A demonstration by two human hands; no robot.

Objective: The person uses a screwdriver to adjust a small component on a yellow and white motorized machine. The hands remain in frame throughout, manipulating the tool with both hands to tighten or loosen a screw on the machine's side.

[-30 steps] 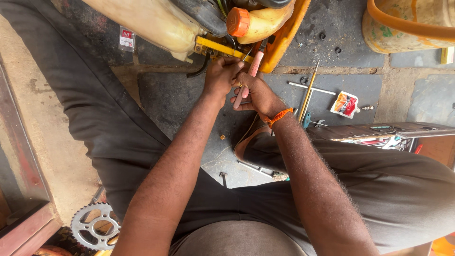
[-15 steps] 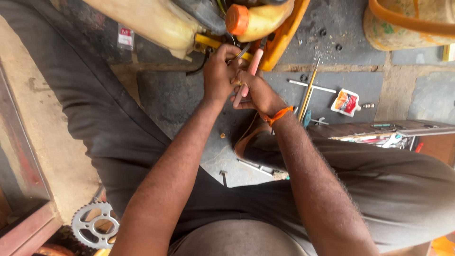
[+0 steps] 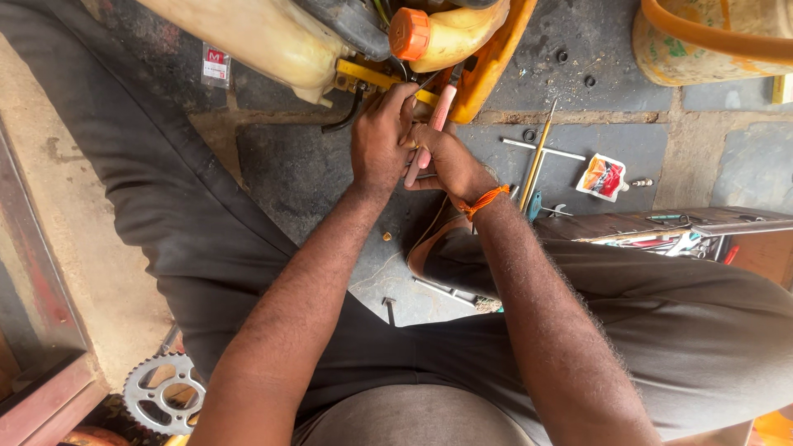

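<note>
Two hands at work, listed with their surroundings from largest to smallest. We sit with legs spread in dark trousers (image 3: 190, 239) on a stone-slab floor (image 3: 611, 49). Ahead of us lies a cream and yellow machine body (image 3: 273, 37) with an orange cap (image 3: 410, 33) and a yellow bracket (image 3: 363, 76) on its lower edge. Our left hand (image 3: 378, 140) is curled, fingers pressed together against the bracket's near end, apparently gripping something small there; we cannot tell what. Our right hand (image 3: 450, 161), with an orange thread (image 3: 483, 201) at the wrist, is closed around a pink-handled tool (image 3: 435, 124). Its long axis runs from the palm up and slightly right, toward the machine, the metal tip lying just past our left fingertips at the bracket. Both hands touch each other; the right holds the tool, the left sits nearer the bracket. Open room is tight above, where the machine blocks, and freer to the right over bare slab. Smaller items: a toothed sprocket (image 3: 157, 392) by our left knee, a long yellow rod (image 3: 537, 153), a small red packet (image 3: 603, 176), loose washers (image 3: 529, 135).
</note>
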